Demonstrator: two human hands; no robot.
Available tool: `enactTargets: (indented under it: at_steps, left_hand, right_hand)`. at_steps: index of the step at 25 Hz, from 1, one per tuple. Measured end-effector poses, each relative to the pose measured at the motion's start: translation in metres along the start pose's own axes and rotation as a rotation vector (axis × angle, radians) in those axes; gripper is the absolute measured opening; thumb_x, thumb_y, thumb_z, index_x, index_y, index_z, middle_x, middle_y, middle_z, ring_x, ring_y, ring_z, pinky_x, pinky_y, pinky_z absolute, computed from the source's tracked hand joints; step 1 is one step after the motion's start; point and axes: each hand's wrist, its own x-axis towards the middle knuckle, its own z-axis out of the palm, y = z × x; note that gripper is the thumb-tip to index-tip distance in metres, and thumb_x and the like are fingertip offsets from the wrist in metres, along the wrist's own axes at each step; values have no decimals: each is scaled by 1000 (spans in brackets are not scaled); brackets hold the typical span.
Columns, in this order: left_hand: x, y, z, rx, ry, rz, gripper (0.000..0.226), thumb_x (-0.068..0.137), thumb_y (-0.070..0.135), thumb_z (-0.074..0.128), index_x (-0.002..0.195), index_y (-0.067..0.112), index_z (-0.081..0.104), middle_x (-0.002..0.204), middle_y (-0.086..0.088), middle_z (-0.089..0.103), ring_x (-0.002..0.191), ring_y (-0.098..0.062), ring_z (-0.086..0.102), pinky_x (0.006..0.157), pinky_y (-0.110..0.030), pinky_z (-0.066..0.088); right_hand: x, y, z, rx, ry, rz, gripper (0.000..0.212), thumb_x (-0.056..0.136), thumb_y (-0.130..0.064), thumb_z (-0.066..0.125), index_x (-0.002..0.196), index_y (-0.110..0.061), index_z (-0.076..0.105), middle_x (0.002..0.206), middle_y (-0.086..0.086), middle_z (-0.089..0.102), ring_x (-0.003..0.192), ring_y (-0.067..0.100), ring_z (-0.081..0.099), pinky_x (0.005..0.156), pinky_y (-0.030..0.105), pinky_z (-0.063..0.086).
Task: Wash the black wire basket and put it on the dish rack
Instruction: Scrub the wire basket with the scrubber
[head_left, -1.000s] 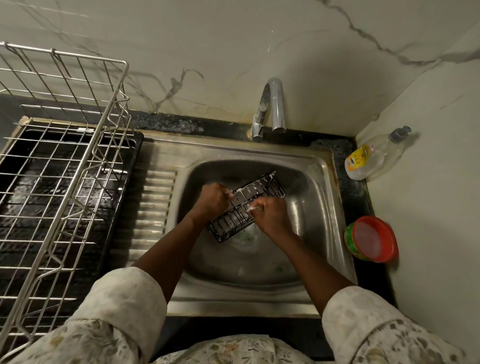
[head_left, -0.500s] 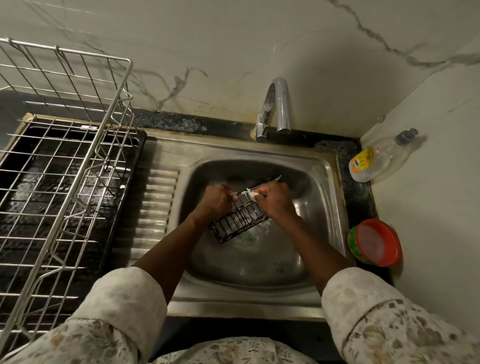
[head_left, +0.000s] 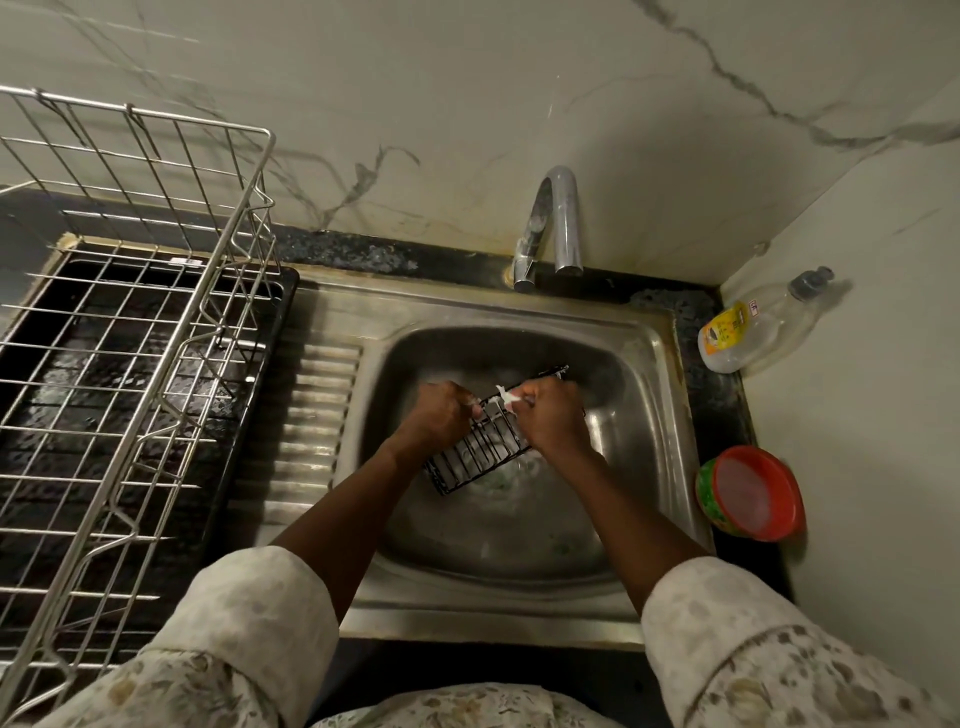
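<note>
The black wire basket (head_left: 475, 452) is tilted over the steel sink (head_left: 654, 364), one end low and near, the other raised toward the back. My left hand (head_left: 439, 415) grips its left rim. My right hand (head_left: 553, 421) is closed on a small pale scrubber (head_left: 506, 396) pressed against the basket's upper wires; the hand hides the basket's middle. The steel wire dish rack (head_left: 135, 332) stands on a black drip tray to the left of the sink, with nothing on it.
A curved chrome tap (head_left: 553, 223) rises behind the sink. At the right wall lie a clear dish-soap bottle (head_left: 753, 327) and a green tub with a red lid (head_left: 750, 493). A ribbed drainboard (head_left: 311, 426) separates sink and rack.
My right hand has moved up along the basket from its near part toward the far rim, scrubbing. The left hand keeps its grip. The basket has tilted slightly.
</note>
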Motion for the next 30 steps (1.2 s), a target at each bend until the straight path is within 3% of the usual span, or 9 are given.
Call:
enactTargets:
  at_steps: [4, 8, 12, 16, 22, 25, 27, 30]
  left_hand:
    - [0, -2, 1, 6, -1, 9, 12, 92, 9, 67, 90, 9, 79, 96, -8, 77, 93, -20, 72, 90, -30, 53]
    - [-1, -2, 1, 6, 10, 2, 14, 93, 9, 65, 92, 11, 79, 99, -5, 77, 95, -17, 71, 85, -19, 48]
    - [-1, -1, 3, 32, 22, 27, 15, 90, 5, 66, 93, 10, 80, 99, -8, 78, 97, -20, 72, 88, -25, 52]
    - [-2, 1, 0, 41, 3, 49, 15, 91, 5, 64, 92, 7, 79, 100, -10, 77, 96, -23, 71, 90, -30, 53]
    - [-2, -1, 3, -6, 27, 33, 16, 93, 7, 63, 90, 7, 80, 99, -8, 77, 96, -20, 71, 92, -31, 54]
    - [-1, -2, 4, -1, 25, 30, 16, 93, 10, 63, 90, 7, 79, 99, -7, 77, 95, -19, 71, 92, -32, 54]
    - [-1, -3, 4, -1, 15, 17, 17, 94, 10, 62, 89, 8, 79, 98, -6, 77, 95, -19, 71, 93, -34, 54]
    - [1, -1, 0, 28, 16, 2, 18, 92, 7, 61, 91, 8, 79, 100, -6, 77, 98, -20, 70, 94, -33, 53]
  right_hand:
    - [15, 2, 1, -46, -71, 48, 13, 79, -21, 82, 91, -18, 78, 90, 5, 73, 80, 16, 67, 78, 21, 52]
    - [-8, 27, -6, -106, -112, 90, 14, 74, -29, 84, 74, -19, 74, 74, 0, 70, 75, 17, 67, 67, 22, 47]
    - [-2, 24, -18, 6, 71, 118, 12, 80, -23, 80, 85, -12, 79, 72, 4, 72, 66, 16, 65, 64, 21, 42]
    - [14, 12, -12, -54, 2, 32, 12, 83, -21, 79, 86, -9, 79, 82, 8, 76, 75, 20, 69, 74, 29, 55]
    - [-1, 26, -12, -170, -37, 85, 9, 79, -20, 78, 79, -12, 74, 83, 9, 70, 82, 23, 63, 76, 29, 52]
    - [-16, 37, -16, -239, -78, 128, 14, 80, -21, 75, 71, -12, 71, 78, 10, 68, 76, 23, 63, 68, 23, 46]
    - [-18, 38, -16, -253, -88, 142, 11, 77, -18, 76, 69, -12, 71, 76, 10, 69, 75, 23, 65, 65, 24, 49]
    - [-13, 34, -20, -173, -84, 163, 8, 76, -16, 79, 72, -11, 75, 71, 5, 70, 68, 17, 68, 59, 19, 46]
